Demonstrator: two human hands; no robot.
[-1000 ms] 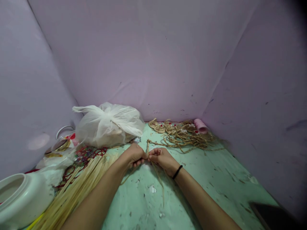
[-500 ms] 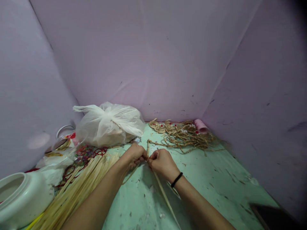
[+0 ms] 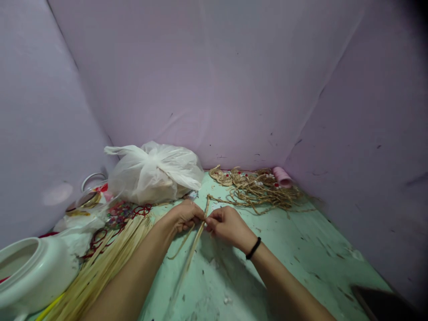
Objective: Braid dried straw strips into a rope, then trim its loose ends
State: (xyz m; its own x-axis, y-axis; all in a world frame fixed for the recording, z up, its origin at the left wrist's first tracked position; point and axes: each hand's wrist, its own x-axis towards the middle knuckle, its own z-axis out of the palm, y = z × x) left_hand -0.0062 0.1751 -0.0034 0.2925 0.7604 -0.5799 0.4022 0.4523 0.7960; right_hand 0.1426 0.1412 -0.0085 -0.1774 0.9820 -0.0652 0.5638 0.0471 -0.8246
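Note:
My left hand (image 3: pixel 187 217) and my right hand (image 3: pixel 224 224) meet over the middle of the green tabletop (image 3: pixel 214 276), fingertips nearly touching. Both pinch a thin straw-coloured cord (image 3: pixel 207 206) made of plant-fibre strands. Its far end reaches up to a small knot, where more cord runs off to the right. Loose strands (image 3: pixel 190 255) hang from the pinch toward me, one long and one short and curved under my left hand. The exact crossing of the strands is hidden by my fingers. A black band (image 3: pixel 253 248) circles my right wrist.
Pale flat fibre strips (image 3: pixel 110 258) lie left, beside a white jar (image 3: pixel 40 272) and red yarn (image 3: pixel 96 240). A knotted white plastic bag (image 3: pixel 155 174) stands behind. Back right are braided cords with beads (image 3: pixel 257 191) and a pink thread spool (image 3: pixel 282 177). A dark object (image 3: pixel 381 303) sits front right.
The long loose strand has swung from the right side over to the left. My right hand has shifted slightly; both hands stay pinched on the cord.

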